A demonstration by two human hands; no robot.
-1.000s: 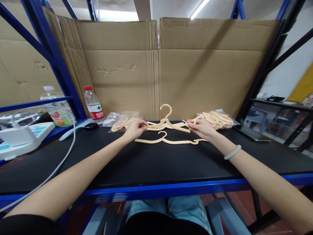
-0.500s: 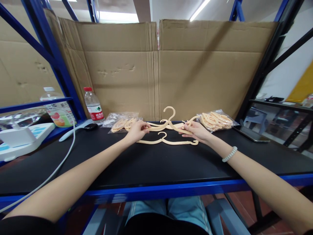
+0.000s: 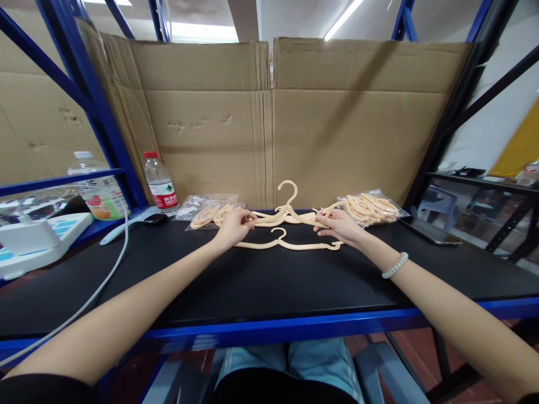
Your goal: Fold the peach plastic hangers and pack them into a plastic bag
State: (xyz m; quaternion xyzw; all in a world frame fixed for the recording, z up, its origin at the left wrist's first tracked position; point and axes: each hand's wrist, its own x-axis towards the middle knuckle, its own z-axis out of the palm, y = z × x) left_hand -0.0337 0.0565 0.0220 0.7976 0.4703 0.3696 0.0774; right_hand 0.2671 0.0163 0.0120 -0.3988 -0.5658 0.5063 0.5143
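Head view: one hanger held between both hands over the bench

Cardboard panels (image 3: 202,129) back the whole work area. In front of them runs a black tabletop (image 3: 273,286), edged with a blue rail (image 3: 295,326). Clear bags of pale pieces lie near the panels: a fuller right bag (image 3: 370,209) and a flatter left bag (image 3: 208,210). A red-capped bottle (image 3: 160,185) stands beyond the left bag.

The held hanger (image 3: 298,216) is at mid-bench, near the cardboard, hook upward. Whether its lower edge touches the surface cannot be determined. At least one rear hanger (image 3: 309,215) shows close behind it, partly hidden. A front hanger (image 3: 295,246) lies on the black surface, nearer the person and untouched at its middle.

The left hand (image 3: 231,227) pinches the held hanger's left arm between thumb and fingers. The right hand (image 3: 341,227) grips its right arm; a pale strip beside those fingers cannot be assigned to any one hanger.

Step in hand, as judged: two-handed steadying or adjusting of the held hanger. The next move would call for even pressure at both ends, the hook kept from twisting, and care not to snag the neighbours.
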